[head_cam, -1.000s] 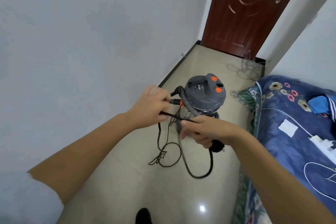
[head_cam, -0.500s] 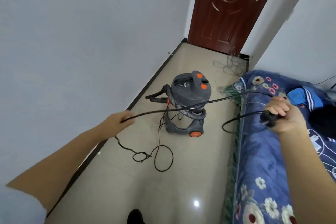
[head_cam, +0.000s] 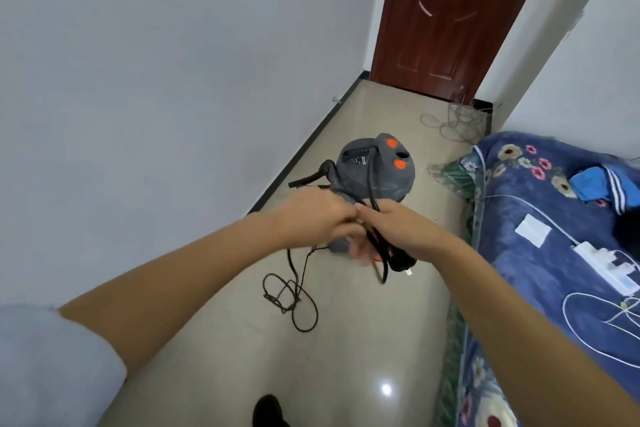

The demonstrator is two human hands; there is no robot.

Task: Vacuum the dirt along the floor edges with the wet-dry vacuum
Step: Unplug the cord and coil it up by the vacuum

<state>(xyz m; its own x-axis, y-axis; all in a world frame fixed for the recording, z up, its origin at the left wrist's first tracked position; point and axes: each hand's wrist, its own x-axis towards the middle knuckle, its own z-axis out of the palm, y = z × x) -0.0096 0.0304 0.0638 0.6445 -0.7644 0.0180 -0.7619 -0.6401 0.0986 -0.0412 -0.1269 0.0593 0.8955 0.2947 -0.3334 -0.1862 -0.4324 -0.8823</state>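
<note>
Both hands have come together, left hand [head_cam: 320,218] and right hand [head_cam: 403,230] clenched on the power cord [head_cam: 375,246]

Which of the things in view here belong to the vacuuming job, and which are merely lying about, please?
For the job:
- vacuum
- its hose
- power cord, gathered in loops, with its plug, held by the right hand and left hand

Lying about:
- bed
- white power strip on the bed
- blue cloth on the bed
- grey cable pile by the door
</note>
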